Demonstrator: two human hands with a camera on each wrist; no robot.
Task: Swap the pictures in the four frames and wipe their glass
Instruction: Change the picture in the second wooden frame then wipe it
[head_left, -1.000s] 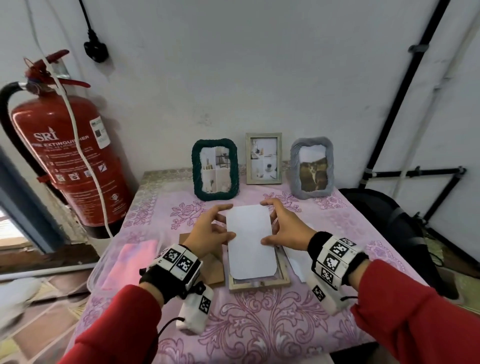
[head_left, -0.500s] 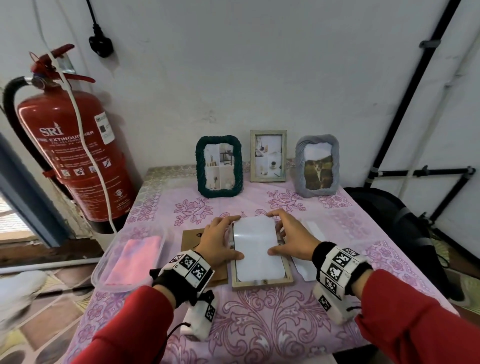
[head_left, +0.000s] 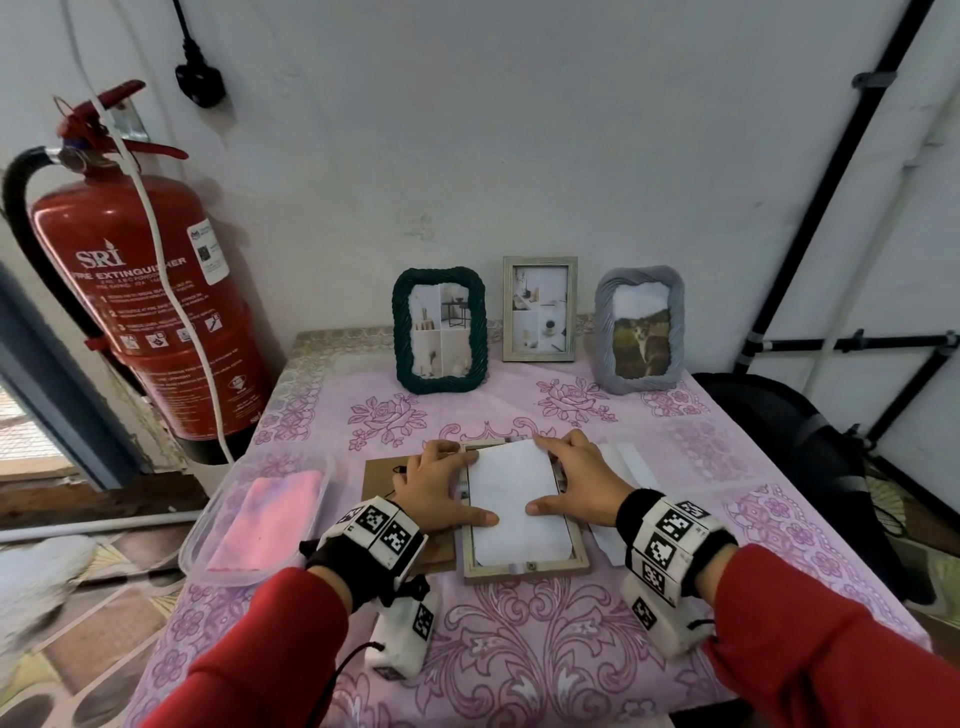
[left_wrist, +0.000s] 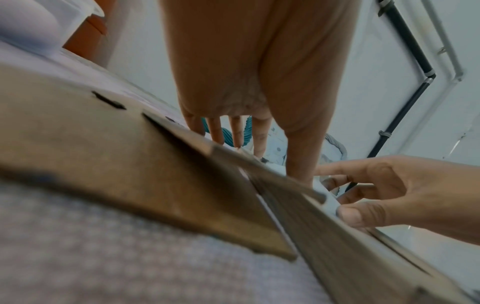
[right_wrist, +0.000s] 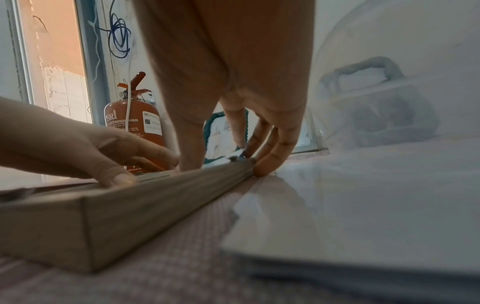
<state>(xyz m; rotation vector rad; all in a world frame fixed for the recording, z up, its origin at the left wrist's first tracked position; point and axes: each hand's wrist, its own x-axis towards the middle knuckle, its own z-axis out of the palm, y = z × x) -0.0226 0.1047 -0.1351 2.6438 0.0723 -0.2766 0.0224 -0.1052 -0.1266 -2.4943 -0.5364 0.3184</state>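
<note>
A light wooden frame (head_left: 525, 566) lies face down on the pink tablecloth, with a white picture back (head_left: 517, 506) lying flat inside it. My left hand (head_left: 441, 493) rests along the frame's left edge with its thumb on the paper. My right hand (head_left: 574, 486) lies along the right edge and presses the paper with its thumb. In the right wrist view its fingertips (right_wrist: 262, 168) touch the frame's (right_wrist: 145, 205) far corner. A brown backing board (head_left: 382, 478) sits under my left hand. Three frames stand at the back: green (head_left: 440, 379), wooden (head_left: 539, 355) and grey (head_left: 605, 332).
A clear plastic tray (head_left: 200, 540) holding a pink cloth (head_left: 262, 522) sits at the table's left. White sheets (head_left: 631, 462) lie to the right of the frame. A red fire extinguisher (head_left: 140, 291) stands left of the table. A black bag (head_left: 789, 441) is on the right.
The white picture, held tilted above the frame a second ago, now lies flat inside it. Both hands have come down onto the frame and the paper.
</note>
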